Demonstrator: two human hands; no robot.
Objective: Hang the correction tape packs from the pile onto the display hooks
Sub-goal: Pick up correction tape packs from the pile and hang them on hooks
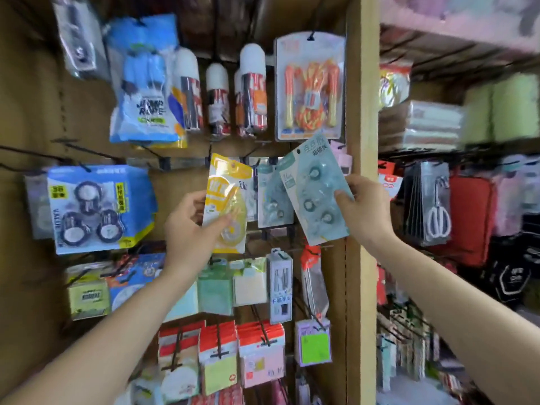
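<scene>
My left hand point(191, 226) grips a yellow correction tape pack point(229, 200) by its lower left side, held up in front of the display board. My right hand point(363, 206) pinches a pale blue correction tape pack point(314, 194), tilted with its top leaning left, near the board's right edge. Between them hang blue correction tape packs point(273, 197) on a hook. Black display hooks point(163, 162) stick out of the brown board just above the packs. Both packs are blurred.
A blue tape value pack point(96, 206) hangs at the left. Jump ropes point(311, 89) and white-capped tubes point(252, 92) hang above. Sticky notes point(217, 355) and small packs hang below. A wooden post point(368, 141) divides off shelves with scissors point(436, 211) at the right.
</scene>
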